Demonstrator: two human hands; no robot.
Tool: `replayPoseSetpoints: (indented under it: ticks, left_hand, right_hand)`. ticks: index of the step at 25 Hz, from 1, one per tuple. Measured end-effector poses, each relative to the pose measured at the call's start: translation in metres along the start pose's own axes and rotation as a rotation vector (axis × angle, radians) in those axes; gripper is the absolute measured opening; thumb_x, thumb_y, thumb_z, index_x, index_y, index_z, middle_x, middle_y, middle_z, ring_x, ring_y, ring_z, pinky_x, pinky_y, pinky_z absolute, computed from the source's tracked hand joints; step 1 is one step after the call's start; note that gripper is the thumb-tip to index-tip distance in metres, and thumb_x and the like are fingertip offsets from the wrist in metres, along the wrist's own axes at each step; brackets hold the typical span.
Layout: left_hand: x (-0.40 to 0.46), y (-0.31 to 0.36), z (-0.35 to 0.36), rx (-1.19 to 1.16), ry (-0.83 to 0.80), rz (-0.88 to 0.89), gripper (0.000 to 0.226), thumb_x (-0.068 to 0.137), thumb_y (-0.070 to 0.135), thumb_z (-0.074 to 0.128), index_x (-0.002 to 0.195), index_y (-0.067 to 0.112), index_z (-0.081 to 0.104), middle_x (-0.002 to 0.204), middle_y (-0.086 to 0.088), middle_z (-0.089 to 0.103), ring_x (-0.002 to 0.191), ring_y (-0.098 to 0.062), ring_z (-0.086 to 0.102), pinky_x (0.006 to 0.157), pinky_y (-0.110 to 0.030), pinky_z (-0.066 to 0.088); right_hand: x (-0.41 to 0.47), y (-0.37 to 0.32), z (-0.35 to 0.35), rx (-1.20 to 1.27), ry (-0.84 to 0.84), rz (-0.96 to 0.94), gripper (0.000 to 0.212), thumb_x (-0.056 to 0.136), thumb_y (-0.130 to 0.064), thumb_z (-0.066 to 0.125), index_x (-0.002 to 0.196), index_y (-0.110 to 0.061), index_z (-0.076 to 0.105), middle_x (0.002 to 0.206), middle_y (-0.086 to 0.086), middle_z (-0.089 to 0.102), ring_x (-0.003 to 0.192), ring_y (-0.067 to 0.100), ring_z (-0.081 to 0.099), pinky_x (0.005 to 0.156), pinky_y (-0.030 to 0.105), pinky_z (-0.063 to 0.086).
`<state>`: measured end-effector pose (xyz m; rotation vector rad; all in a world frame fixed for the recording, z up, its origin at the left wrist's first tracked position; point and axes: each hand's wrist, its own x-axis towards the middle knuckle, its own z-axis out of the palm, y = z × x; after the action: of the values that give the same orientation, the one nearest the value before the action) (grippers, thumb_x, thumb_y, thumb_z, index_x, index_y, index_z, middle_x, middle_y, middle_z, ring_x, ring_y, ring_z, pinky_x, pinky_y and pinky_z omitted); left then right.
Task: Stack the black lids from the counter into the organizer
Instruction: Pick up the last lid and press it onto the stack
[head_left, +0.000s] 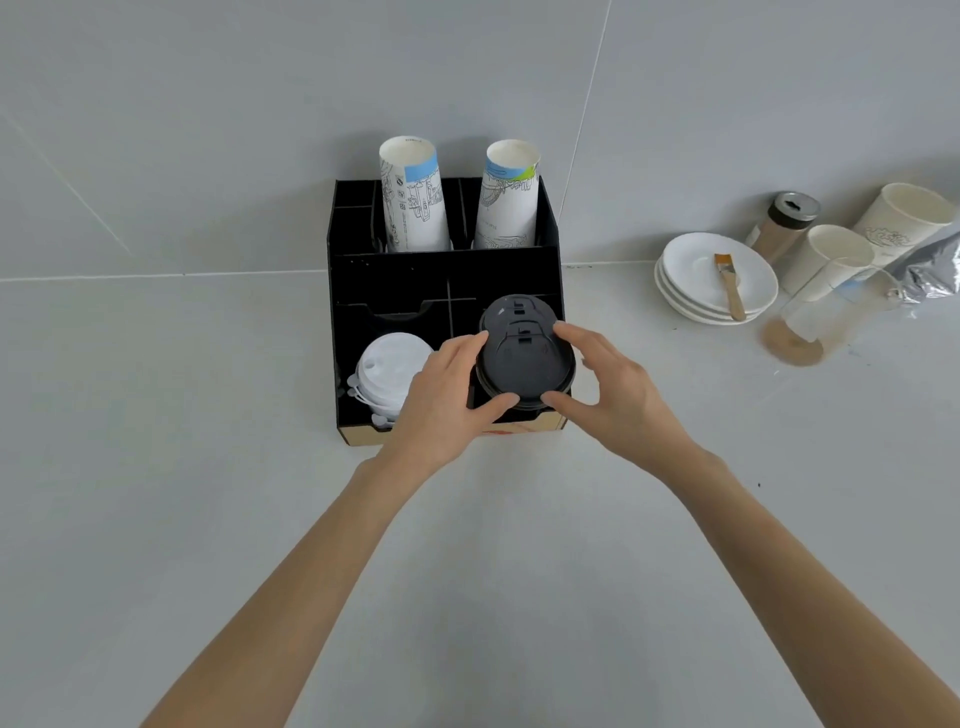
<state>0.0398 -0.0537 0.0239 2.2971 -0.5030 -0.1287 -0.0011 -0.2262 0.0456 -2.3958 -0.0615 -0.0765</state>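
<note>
Lids (524, 358), black, round, stacked

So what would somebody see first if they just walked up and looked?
Probably the two hands, left hand and right hand, whose fingers clasp a stack of black lids at the front right compartment of the black organizer. Next, the white lids in the front left compartment, and two tall printed cup stacks standing at the back.
</note>
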Motion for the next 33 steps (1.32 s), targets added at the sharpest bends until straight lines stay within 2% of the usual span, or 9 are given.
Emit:
replayPoseSetpoints:
  ticks: [6,11,16,23,27,33]
  left_hand:
    - [0.031,-0.005,0.0,0.013,-0.012,-0.042,0.067,0.082,0.029,0.061,0.137,0.014,0.026,0.142,-0.007,0.038,0.128,-0.024,0.039,0.107,-0.04,0.035]
    - [0.049,-0.009,0.002,0.005,0.007,-0.056,0.064,0.082,0.029,0.06,0.136,0.014,0.028,0.142,-0.006,0.038,0.13,-0.023,0.034,0.107,-0.035,0.03]
    - [0.057,-0.015,0.007,0.01,-0.015,-0.09,0.065,0.083,0.029,0.058,0.137,0.014,0.026,0.145,-0.005,0.035,0.133,-0.022,0.028,0.108,-0.033,0.027]
    - [0.058,-0.016,0.014,-0.002,-0.049,-0.098,0.065,0.084,0.029,0.057,0.138,0.015,0.024,0.146,-0.004,0.033,0.134,-0.021,0.027,0.109,-0.032,0.026]
    - [0.06,-0.017,0.014,0.021,-0.055,-0.096,0.065,0.084,0.03,0.057,0.138,0.015,0.024,0.146,-0.005,0.034,0.134,-0.022,0.027,0.109,-0.034,0.026]
    - [0.058,-0.017,0.014,0.047,-0.063,-0.078,0.065,0.083,0.03,0.059,0.137,0.016,0.026,0.144,-0.006,0.037,0.132,-0.023,0.031,0.108,-0.035,0.028]
  right_hand:
    - [0.035,0.01,-0.001,-0.024,-0.029,-0.014,0.058,0.081,-0.017,0.063,0.133,-0.016,0.035,0.144,0.002,0.039,0.129,0.016,0.038,0.097,0.01,0.023]
    - [0.057,0.02,0.001,-0.031,-0.039,-0.013,0.058,0.081,-0.017,0.062,0.133,-0.014,0.036,0.144,0.003,0.038,0.131,0.017,0.037,0.095,0.004,0.015]
    - [0.067,0.027,0.006,-0.038,-0.07,0.001,0.058,0.082,-0.017,0.061,0.134,-0.014,0.034,0.145,0.003,0.036,0.131,0.017,0.036,0.095,0.005,0.015]
    - [0.063,0.035,0.013,-0.031,-0.084,0.037,0.057,0.084,-0.019,0.059,0.135,-0.014,0.032,0.147,0.002,0.034,0.134,0.017,0.031,0.103,0.017,0.021]
    - [0.061,0.037,0.016,-0.027,-0.081,0.048,0.058,0.086,-0.02,0.056,0.137,-0.014,0.03,0.149,0.002,0.03,0.136,0.018,0.029,0.104,0.019,0.021]
    - [0.051,0.036,0.02,0.003,-0.035,0.061,0.057,0.086,-0.02,0.056,0.137,-0.015,0.029,0.149,0.001,0.029,0.135,0.017,0.032,0.107,0.027,0.029]
